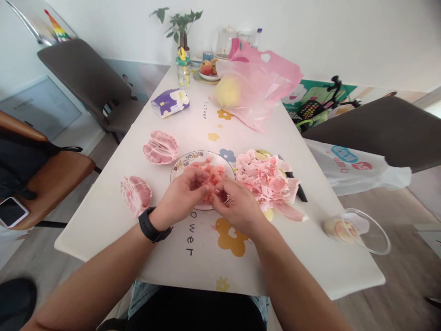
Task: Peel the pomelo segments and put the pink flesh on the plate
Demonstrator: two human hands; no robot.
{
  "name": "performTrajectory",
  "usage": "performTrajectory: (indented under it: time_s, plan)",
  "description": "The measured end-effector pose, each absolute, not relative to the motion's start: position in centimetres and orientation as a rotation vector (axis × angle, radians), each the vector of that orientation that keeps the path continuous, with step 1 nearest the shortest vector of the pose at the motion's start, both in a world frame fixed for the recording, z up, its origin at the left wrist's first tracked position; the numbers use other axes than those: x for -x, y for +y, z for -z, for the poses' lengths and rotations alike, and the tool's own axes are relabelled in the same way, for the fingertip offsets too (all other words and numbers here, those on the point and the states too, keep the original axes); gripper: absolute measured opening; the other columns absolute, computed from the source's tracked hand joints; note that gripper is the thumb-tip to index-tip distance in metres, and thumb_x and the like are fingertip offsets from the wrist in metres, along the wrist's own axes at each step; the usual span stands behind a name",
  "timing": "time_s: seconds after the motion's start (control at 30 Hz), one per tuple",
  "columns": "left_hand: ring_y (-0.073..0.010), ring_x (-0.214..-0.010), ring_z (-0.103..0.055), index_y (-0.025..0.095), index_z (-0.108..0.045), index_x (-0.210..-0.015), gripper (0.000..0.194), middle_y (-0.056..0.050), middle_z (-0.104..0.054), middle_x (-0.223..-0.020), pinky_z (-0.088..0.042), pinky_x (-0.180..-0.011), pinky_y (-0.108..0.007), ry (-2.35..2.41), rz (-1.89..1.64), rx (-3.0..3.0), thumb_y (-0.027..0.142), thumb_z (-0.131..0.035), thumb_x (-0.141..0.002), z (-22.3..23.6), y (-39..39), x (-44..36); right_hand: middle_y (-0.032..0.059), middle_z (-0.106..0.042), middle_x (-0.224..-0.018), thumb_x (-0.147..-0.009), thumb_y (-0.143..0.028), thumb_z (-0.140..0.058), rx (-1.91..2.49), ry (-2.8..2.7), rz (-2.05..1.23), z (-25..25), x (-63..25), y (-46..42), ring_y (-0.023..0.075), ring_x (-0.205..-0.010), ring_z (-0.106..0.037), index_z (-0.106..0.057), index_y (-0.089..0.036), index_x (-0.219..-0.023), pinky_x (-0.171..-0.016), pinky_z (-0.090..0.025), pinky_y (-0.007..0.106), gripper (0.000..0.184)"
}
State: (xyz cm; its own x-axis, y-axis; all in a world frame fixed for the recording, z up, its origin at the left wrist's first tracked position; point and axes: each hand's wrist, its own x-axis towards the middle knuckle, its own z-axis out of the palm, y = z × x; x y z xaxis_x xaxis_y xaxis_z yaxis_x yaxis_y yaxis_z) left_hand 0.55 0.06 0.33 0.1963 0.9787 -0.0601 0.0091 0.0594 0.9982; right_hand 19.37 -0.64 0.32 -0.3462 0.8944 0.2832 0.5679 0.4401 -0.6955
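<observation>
Well to the left of the hands, a smartphone (12, 212) lies on the seat of a tan chair (58, 184). Two peeled pomelo pieces rest on the white table (193, 262) to the left of the left hand (179, 197): a rounded piece (135, 195) sits nearest that hand, and a segmented piece (161, 147) lies farther forward. A black watch (150, 225) is fastened around the left wrist.

Both hands are positioned directly over a round patterned plate (201, 154), with the fingertips of each hand close together. The left hand is closed in a pinch on the pomelo pulp (210, 177), and the right hand (237, 207) is closed in a pinch at the same mass. The pulp is piled on the plate, directly beneath and forward of the fingers.

Forward of the hands are a purple-and-white tissue pack (170, 103), a lidded drink bottle (183, 69), and a potted plant (181, 27). A plate of fruit (206, 69) stands beyond them. A pink plastic bag (262, 78) holding a whole pomelo (228, 92) lies forward and slightly right.

To the right of the right hand, a heap of pink pomelo peel and membrane (265, 179) sits on the table, and a black-handled knife (300, 191) lies partly under its edge. Farther right, a clear plastic container (360, 232) lies on its side near the table edge.
</observation>
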Motion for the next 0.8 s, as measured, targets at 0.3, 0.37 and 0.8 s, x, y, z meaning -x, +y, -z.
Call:
performTrajectory:
  time_s: [0.3,0.37,0.8]
  plan:
    - [-0.0171,-0.091,-0.067,0.020,-0.067,-0.101,0.023,-0.003,-0.070,-0.100,-0.056,-0.084,-0.034,1.053,-1.036,-1.195,0.030,-0.079,-0.084,-0.81,-0.09,-0.81,-0.0020,-0.056,-0.069,-0.088,-0.020,-0.061,1.200,-2.009,-0.478,-0.23,-19.05,-0.68,0.0140,-0.063,-0.051,-0.046,-0.024,-0.075,-0.056,-0.038,0.027,0.021]
    - [-0.0166,-0.088,-0.068,0.020,-0.066,-0.100,0.023,-0.002,-0.069,-0.098,-0.058,-0.081,-0.033,1.008,-1.028,-1.139,0.032,-0.079,-0.085,-0.90,-0.17,-0.95,-0.0016,-0.058,-0.070,-0.088,-0.020,-0.062,1.206,-1.978,-0.459,-0.17,-19.05,-0.78,0.0141,-0.063,-0.052,-0.047,-0.024,-0.075,-0.057,-0.040,0.027,0.020]
    - [-0.0187,-0.094,-0.067,0.020,-0.066,-0.103,0.022,-0.004,-0.068,-0.101,-0.057,-0.087,-0.035,1.093,-1.142,-1.282,0.031,-0.076,-0.088,-0.42,-0.47,-1.08,0.0002,-0.068,-0.082,-0.098,-0.028,-0.064,1.261,-1.883,-0.766,-0.55,-19.54,-0.68,0.0164,-0.075,-0.060,-0.063,-0.024,-0.082,-0.066,-0.048,0.028,0.017]
